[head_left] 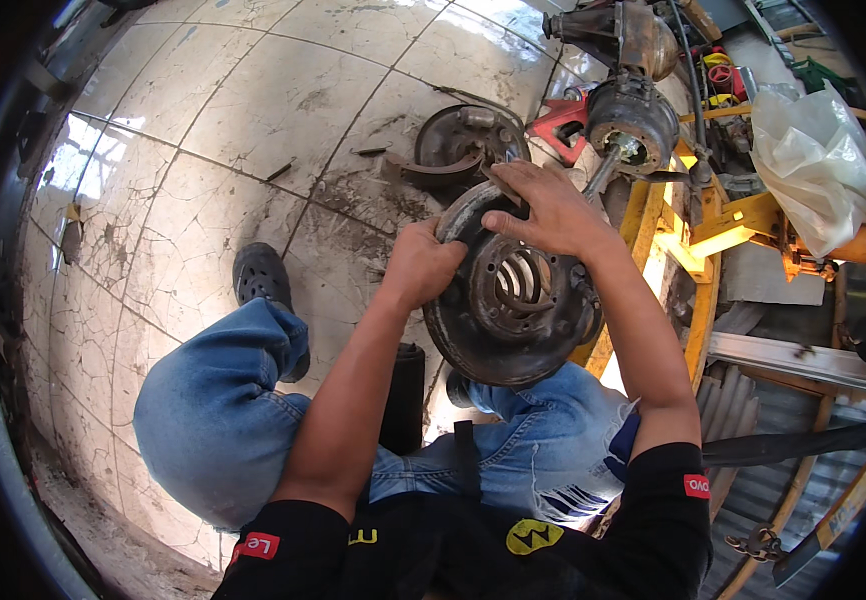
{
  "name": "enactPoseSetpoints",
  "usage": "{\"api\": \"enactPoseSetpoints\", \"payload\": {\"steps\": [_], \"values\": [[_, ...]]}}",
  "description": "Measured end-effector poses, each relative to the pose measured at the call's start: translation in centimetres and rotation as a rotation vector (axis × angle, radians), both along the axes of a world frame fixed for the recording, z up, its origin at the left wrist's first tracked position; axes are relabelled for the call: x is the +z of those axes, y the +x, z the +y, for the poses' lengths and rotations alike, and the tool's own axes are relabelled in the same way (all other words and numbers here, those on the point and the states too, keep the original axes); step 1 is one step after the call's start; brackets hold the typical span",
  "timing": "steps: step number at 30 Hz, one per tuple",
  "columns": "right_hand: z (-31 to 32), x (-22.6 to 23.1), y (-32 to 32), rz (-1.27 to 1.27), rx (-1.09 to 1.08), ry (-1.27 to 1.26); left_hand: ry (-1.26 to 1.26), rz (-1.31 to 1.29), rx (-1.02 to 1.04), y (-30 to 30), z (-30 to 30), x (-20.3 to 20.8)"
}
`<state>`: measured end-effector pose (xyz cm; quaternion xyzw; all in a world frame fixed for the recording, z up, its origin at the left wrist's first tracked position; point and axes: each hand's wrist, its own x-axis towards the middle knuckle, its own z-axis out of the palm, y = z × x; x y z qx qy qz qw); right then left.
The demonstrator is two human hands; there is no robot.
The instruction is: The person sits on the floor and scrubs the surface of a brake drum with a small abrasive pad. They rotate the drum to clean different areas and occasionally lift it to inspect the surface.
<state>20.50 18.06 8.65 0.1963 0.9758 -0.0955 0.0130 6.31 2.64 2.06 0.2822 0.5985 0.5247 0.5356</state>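
Observation:
A round, dark brake backing plate (488, 362), with bolt holes around a large central opening, is held tilted above my right thigh. Around its left rim my left hand (423, 265) is closed, thumb on the near face. My right hand (551, 212) grips the upper edge, fingers laid over the top and thumb bent inward. Under that palm runs a curved metal edge, like a brake shoe (506, 196), partly hidden by the fingers. Beyond my hands, a second backing plate (453, 135) lies on the floor with a rusty curved brake shoe (436, 174) against it.
At the upper right is a greasy axle housing (653, 45) with a brake drum (633, 115) beside a red jack stand (557, 130). Yellow metal beams (705, 240) and a plastic bag (815, 165) stand to the right. Small dark pieces lie on the cracked tiles (203, 200).

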Motion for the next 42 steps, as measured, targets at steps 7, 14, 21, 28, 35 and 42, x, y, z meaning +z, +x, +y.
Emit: {"api": "enactPoseSetpoints", "payload": {"steps": [7,14,21,28,35,42], "values": [[0.9,-0.4,-3.8,-0.161,-0.279,-0.343,-0.006,0.006,0.005,0.4,0.2,-0.5],[0.2,-0.1,-3.7,-0.201,-0.327,-0.334,-0.033,-0.024,0.023,0.5,0.2,-1.0],[0.6,0.6,-5.3,-0.327,-0.375,-0.299,-0.024,-0.023,0.067,1.0,0.0,-0.3],[-0.7,-0.1,-4.3,-0.198,-0.324,-0.254,-0.039,0.044,0.015,0.8,0.4,-1.0],[-0.9,1.4,-5.7,-0.337,-0.38,-0.275,-0.067,0.054,0.011,0.4,0.2,-0.8],[-0.8,0.1,-5.2,-0.299,-0.276,-0.256,-0.088,0.021,0.002,0.7,0.4,-0.3]]}}
